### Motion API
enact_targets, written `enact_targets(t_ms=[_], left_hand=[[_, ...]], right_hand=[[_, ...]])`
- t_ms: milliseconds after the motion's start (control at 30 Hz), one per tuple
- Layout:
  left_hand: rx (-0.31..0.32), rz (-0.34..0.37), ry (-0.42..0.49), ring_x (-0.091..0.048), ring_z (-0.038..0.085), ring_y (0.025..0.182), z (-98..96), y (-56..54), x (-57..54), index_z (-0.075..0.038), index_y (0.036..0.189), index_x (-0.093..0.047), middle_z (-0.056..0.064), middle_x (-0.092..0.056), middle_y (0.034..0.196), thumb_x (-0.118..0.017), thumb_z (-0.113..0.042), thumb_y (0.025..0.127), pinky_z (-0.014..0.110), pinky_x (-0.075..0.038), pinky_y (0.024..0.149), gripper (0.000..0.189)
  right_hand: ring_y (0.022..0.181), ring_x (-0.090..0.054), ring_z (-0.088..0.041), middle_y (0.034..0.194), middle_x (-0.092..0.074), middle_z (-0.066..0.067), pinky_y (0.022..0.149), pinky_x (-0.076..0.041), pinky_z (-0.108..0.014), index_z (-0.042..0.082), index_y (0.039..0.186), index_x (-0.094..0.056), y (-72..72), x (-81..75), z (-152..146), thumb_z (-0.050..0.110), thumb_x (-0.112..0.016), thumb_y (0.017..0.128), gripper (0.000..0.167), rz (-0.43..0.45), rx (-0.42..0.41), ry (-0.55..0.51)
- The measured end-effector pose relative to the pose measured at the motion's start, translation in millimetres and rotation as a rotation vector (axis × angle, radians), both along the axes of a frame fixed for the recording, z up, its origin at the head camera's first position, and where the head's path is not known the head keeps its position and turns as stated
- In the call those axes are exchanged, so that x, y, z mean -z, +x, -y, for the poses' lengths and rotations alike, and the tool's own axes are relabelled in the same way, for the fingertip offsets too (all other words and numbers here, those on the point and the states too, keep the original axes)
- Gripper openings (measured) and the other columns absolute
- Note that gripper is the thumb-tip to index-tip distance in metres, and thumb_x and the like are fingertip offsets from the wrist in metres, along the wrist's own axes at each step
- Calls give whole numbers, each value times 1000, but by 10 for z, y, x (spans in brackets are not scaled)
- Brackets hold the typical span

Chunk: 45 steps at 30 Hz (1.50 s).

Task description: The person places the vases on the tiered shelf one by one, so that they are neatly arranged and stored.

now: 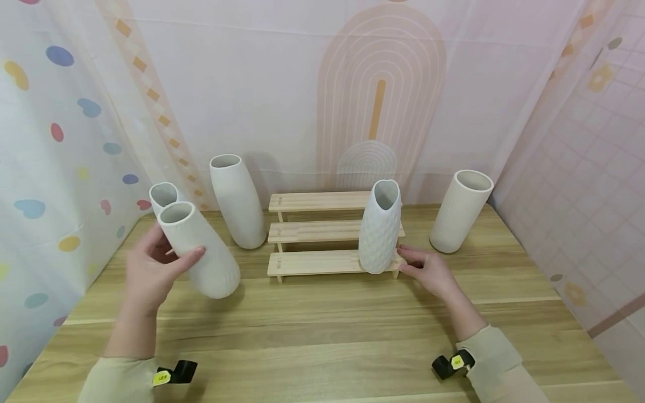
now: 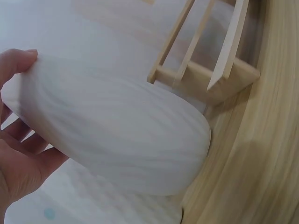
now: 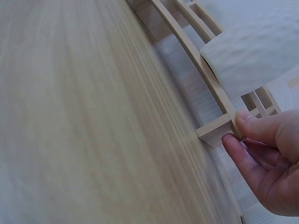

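My left hand grips a white ribbed vase near its upper part, thumb on one side and fingers on the other. In the left wrist view this vase hangs tilted over the tabletop, its shadow on the wood. At the right end of the three-step wooden display shelf, my right hand pinches the lowest board between thumb and fingers, plain in the right wrist view. A white vase with a dimpled diamond texture stands on that lowest step, just beside the right fingers.
Behind the held vase stands another white vase, mostly hidden. A tall smooth vase is left of the shelf; a ribbed cylinder vase stands at the right. Patterned cloth hangs behind the wooden table.
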<state>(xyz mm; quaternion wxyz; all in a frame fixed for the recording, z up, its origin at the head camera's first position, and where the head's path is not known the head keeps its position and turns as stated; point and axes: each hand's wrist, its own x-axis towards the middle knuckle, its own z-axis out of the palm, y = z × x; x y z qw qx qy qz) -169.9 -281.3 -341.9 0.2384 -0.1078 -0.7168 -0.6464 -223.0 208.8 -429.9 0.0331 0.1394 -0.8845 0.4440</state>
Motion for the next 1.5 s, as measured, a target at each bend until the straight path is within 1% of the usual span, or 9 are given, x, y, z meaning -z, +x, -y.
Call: enact_targets(t_ms=[167, 400, 533, 667, 867, 1033, 1200, 1333, 1500], left_hand=[[17, 14, -27, -66, 15, 92, -219, -39, -64, -3, 129, -62, 4, -68, 107, -76, 16, 73, 19, -55, 77, 60], [95, 3, -91, -67, 17, 95, -487, -117, -126, -4, 132, -61, 4, -67, 111, -78, 13, 74, 22, -55, 79, 63], [142, -6, -117, -67, 18, 94, -621, -171, -124, -5, 133, -60, 5, -66, 110, -78, 10, 75, 25, -56, 79, 63], [169, -21, -132, -67, 18, 94, -732, -222, -94, -6, 133, -60, 4, -66, 110, -80, 8, 75, 26, -56, 80, 63], [166, -12, -145, -66, 20, 96, -871, -306, -74, -9, 134, -60, 3, -65, 114, -81, 4, 77, 27, -56, 81, 62], [162, 20, -136, -66, 21, 97, -984, -380, -65, -12, 133, -61, 2, -66, 113, -83, 0, 76, 29, -55, 83, 62], [191, 30, -121, -66, 22, 98, -1073, -453, -48, -12, 135, -60, 4, -66, 113, -83, -1, 76, 30, -55, 83, 64], [218, 47, -116, -65, 24, 100, -1106, -503, -27, -13, 136, -59, 6, -65, 114, -83, -1, 77, 32, -56, 84, 64], [222, 80, -113, -63, 26, 104, -1120, -528, -18, -16, 137, -58, 7, -64, 119, -84, -5, 78, 33, -55, 85, 65]], right_hand=[[124, -53, -40, 137, -55, -23, 94, -50, -50, -6, 129, -61, 1, 0, -5, 7, -70, 92, 40, 7, -1, 3], [124, -54, -40, 136, -55, -22, 94, -50, -50, -6, 129, -61, 4, 4, -4, 7, -70, 93, 39, 8, 3, 2], [123, -55, -39, 136, -55, -22, 93, -50, -49, -6, 129, -62, 3, 10, -2, 7, -70, 92, 39, 1, 4, 3], [122, -55, -39, 137, -55, -22, 92, -51, -49, -5, 129, -62, 4, 10, 5, 8, -70, 92, 40, -2, 1, 4], [122, -55, -39, 137, -55, -21, 92, -51, -48, -5, 129, -61, 7, 7, 14, 6, -70, 92, 40, 2, 9, 5], [123, -55, -38, 138, -55, -19, 93, -51, -48, -4, 130, -61, 5, 6, 20, 6, -70, 92, 41, 13, 16, 6], [123, -55, -38, 138, -55, -19, 93, -51, -49, -4, 130, -61, 0, 13, 24, 6, -70, 92, 41, 11, 19, 6], [121, -57, -37, 136, -56, -20, 91, -52, -44, -4, 129, -62, -2, 19, 24, 6, -71, 91, 40, -1, 19, 13], [117, -60, -36, 134, -57, -21, 89, -53, -40, -5, 128, -62, -6, 26, 20, 5, -71, 91, 39, -11, 20, 4]])
